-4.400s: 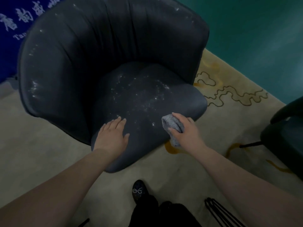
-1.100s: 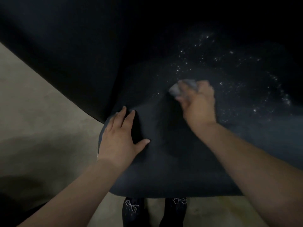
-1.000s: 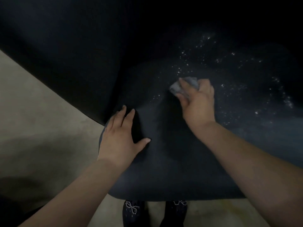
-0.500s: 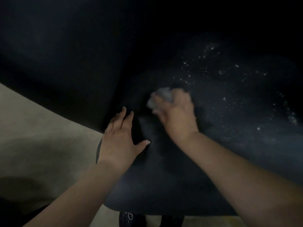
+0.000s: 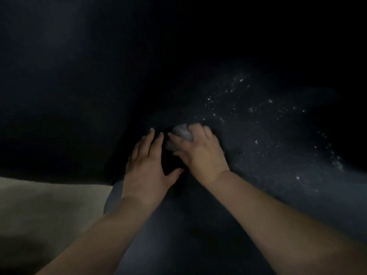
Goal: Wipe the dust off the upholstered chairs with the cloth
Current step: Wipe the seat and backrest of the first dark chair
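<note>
A dark upholstered chair (image 5: pixel 198 225) fills most of the view, very dimly lit. White dust specks (image 5: pixel 248 110) dot the right half of its seat. My right hand (image 5: pixel 200 153) presses a bunched grey cloth (image 5: pixel 181 132) onto the seat near the left inner corner. My left hand (image 5: pixel 147 167) lies flat on the seat's left front part, fingers spread, its fingertips almost touching the cloth. The chair's back and arm (image 5: pixel 79 86) rise dark above and to the left.
A strip of pale beige carpet (image 5: pixel 43 211) shows at the lower left beside the seat's edge. Everything else in view is the chair, close up.
My right hand has swept the cloth leftward across the seat, toward my left hand. The view has moved in closer to the chair; my shoes have dropped out of sight. My left hand stays put.
</note>
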`<act>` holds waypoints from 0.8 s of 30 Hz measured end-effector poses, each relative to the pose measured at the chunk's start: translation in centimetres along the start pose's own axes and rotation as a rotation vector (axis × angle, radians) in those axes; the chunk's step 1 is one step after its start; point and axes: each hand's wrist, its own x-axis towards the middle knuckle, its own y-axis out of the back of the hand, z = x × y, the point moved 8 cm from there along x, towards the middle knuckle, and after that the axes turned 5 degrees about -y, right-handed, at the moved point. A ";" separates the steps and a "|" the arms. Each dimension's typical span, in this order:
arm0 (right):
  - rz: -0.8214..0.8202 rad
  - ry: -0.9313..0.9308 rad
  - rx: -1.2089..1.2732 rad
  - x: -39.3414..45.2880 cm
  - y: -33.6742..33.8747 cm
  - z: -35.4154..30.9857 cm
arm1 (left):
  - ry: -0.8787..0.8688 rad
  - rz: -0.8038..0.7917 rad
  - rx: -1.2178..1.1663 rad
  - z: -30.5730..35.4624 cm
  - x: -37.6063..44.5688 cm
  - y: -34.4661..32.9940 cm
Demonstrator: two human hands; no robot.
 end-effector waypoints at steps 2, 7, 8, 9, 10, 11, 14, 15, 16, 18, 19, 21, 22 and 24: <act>0.034 -0.085 -0.012 1.2 0.8 2.9 | 0.002 -0.026 0.013 -0.4 1.1 -0.2; 0.195 -0.452 0.005 1.9 4.7 11.4 | 0.017 -0.100 0.014 -1.0 2.6 -0.3; 0.182 -0.441 0.034 2.2 4.5 10.8 | 0.017 -0.103 0.009 -1.0 2.9 -0.3; 0.149 -0.395 0.072 2.6 4.0 9.3 | 0.014 -0.099 0.004 -1.0 3.3 -0.3; 0.112 -0.311 0.094 3.3 3.2 7.4 | 0.013 -0.089 -0.002 -1.0 3.7 -0.3; 0.072 -0.203 0.081 3.8 2.2 5.1 | 0.016 -0.078 -0.005 -1.0 4.0 -0.4; 0.017 -0.039 -0.012 4.7 0.3 2.1 | 0.039 -0.065 -0.005 -1.2 4.7 -0.8; 0.036 -0.056 -0.049 5.1 0.6 3.1 | 0.043 -0.052 -0.007 -1.2 4.8 -0.9; 0.070 -0.095 -0.064 5.3 1.3 4.6 | 0.042 -0.040 -0.015 -1.2 4.9 -0.9; 0.142 -0.241 -0.065 5.5 2.9 8.9 | 0.040 -0.034 -0.031 -0.9 5.1 -0.9; 0.164 -0.318 -0.046 5.4 3.7 10.6 | 0.040 -0.037 -0.036 -0.7 5.1 -1.0; 0.174 -0.327 0.009 5.2 4.1 11.1 | 0.029 -0.030 -0.039 0.1 5.2 -1.0; 0.143 -0.269 0.036 5.3 3.8 10.0 | 0.024 -0.027 -0.041 0.6 5.4 -1.1; 0.050 -0.095 0.060 5.1 2.7 7.1 | 0.021 -0.036 -0.043 1.6 5.8 -1.3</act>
